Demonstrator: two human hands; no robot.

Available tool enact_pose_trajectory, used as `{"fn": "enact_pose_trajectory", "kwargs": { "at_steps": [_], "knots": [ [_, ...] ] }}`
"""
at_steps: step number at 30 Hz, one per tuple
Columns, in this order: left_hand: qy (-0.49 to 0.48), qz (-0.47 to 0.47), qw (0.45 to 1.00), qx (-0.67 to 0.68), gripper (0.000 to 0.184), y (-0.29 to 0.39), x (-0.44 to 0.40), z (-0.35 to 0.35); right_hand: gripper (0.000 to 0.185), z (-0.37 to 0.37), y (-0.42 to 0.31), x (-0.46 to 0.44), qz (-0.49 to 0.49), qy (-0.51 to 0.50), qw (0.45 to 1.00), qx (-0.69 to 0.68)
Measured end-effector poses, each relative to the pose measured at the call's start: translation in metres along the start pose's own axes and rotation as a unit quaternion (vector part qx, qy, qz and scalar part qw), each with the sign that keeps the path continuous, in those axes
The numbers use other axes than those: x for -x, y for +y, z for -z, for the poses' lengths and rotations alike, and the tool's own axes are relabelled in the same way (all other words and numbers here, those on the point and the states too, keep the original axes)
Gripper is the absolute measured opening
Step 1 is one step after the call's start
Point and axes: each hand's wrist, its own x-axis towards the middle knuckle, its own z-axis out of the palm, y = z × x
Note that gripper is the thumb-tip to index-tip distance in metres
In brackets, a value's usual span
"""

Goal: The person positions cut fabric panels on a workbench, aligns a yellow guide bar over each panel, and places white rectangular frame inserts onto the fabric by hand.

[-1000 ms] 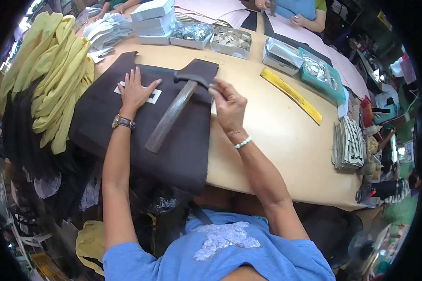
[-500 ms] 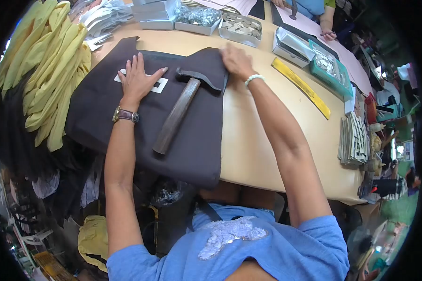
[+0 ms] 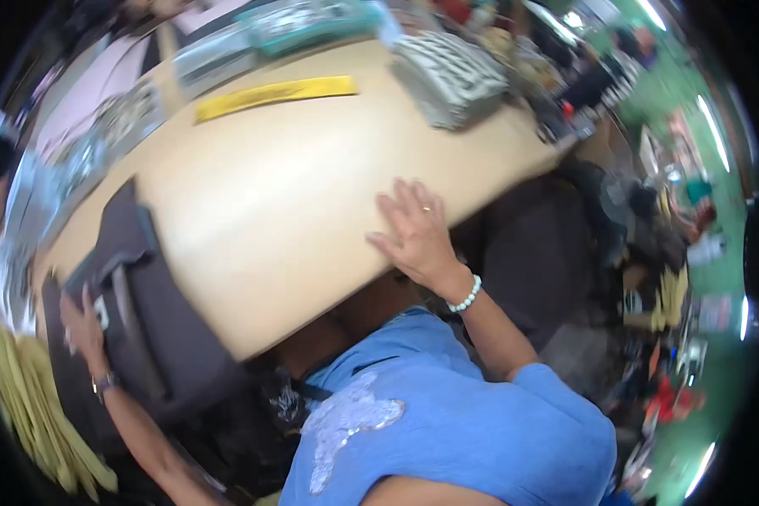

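My left hand point(image 3: 83, 327) lies spread on the dark fabric point(image 3: 190, 358) at the left, partly over a small white template point(image 3: 101, 313). Just right of it a hammer point(image 3: 137, 329) rests on the fabric, its head toward the far side. My right hand point(image 3: 415, 229), with a ring and a beaded bracelet, is over the near edge of the pale table point(image 3: 287, 211), fingers apart and holding nothing. Motion blurs the view somewhat.
A yellow strip point(image 3: 276, 97) lies across the table. Behind it are a teal tray point(image 3: 312, 29) and a pale box point(image 3: 215, 61). A stack of grey pieces point(image 3: 451, 78) stands far right. Yellow cloth point(image 3: 38, 413) hangs at lower left. A dark chair point(image 3: 531, 253) is right.
The view has swung to the right. My right hand has left the fabric's far corner and come back to the table's near edge. My left hand stays on the fabric.
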Motion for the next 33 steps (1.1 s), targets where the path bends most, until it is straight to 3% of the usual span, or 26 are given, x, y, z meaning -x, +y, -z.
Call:
{"fn": "enact_pose_trajectory", "kwargs": {
  "at_steps": [1, 4, 7, 10, 14, 17, 19, 22, 25, 28, 31, 33],
  "knots": [
    [-0.011, -0.032, 0.99, -0.14, 0.063, -0.023, 0.001, -0.008, 0.055, 0.0, 0.029, 0.02, -0.064, 0.049, 0.997, 0.003],
    [-0.083, 0.032, 0.918, -0.386, 0.053, 0.056, 0.016, 0.047, 0.056, 0.003, 0.106, 0.066, -0.258, 0.183, 0.947, 0.048],
    [0.169, -0.084, 0.973, -0.136, 0.052, -0.016, -0.006, 0.01, 0.058, -0.011, 0.197, 0.095, -0.393, 0.155, 0.9, 0.109],
    [0.126, -0.07, 0.979, -0.142, 0.058, 0.034, 0.016, 0.051, 0.063, -0.008, 0.249, 0.106, -0.479, 0.128, 0.862, 0.107],
    [0.165, -0.121, 0.975, -0.082, 0.058, 0.104, 0.066, 0.076, 0.073, -0.015, 0.279, 0.114, -0.516, 0.113, 0.847, 0.067],
    [0.105, -0.069, 0.99, 0.066, 0.053, 0.188, 0.109, 0.111, 0.079, -0.03, 0.276, 0.115, -0.502, 0.094, 0.855, 0.088],
    [0.087, -0.099, 0.987, 0.091, 0.056, 0.223, 0.126, 0.119, 0.081, -0.037, 0.276, 0.118, -0.51, 0.093, 0.849, 0.097],
    [0.083, -0.099, 0.983, 0.127, 0.056, 0.241, 0.138, 0.114, 0.078, -0.042, 0.29, 0.127, -0.606, 0.109, 0.783, 0.091],
    [0.071, -0.123, 0.982, 0.123, 0.058, 0.261, 0.148, 0.116, 0.069, -0.045, 0.294, 0.135, -0.648, 0.074, 0.754, 0.079],
    [0.062, -0.16, 0.977, 0.128, 0.059, 0.287, 0.158, 0.117, 0.058, -0.05, 0.302, 0.143, -0.608, 0.107, 0.785, 0.055],
    [0.03, -0.18, 0.975, 0.128, 0.059, 0.307, 0.167, 0.112, 0.052, -0.041, 0.29, 0.139, -0.589, 0.245, 0.769, 0.027],
    [0.008, -0.204, 0.959, 0.194, 0.06, 0.326, 0.173, 0.117, 0.052, -0.024, 0.287, 0.135, -0.553, 0.408, 0.707, -0.168]
  ]
}}
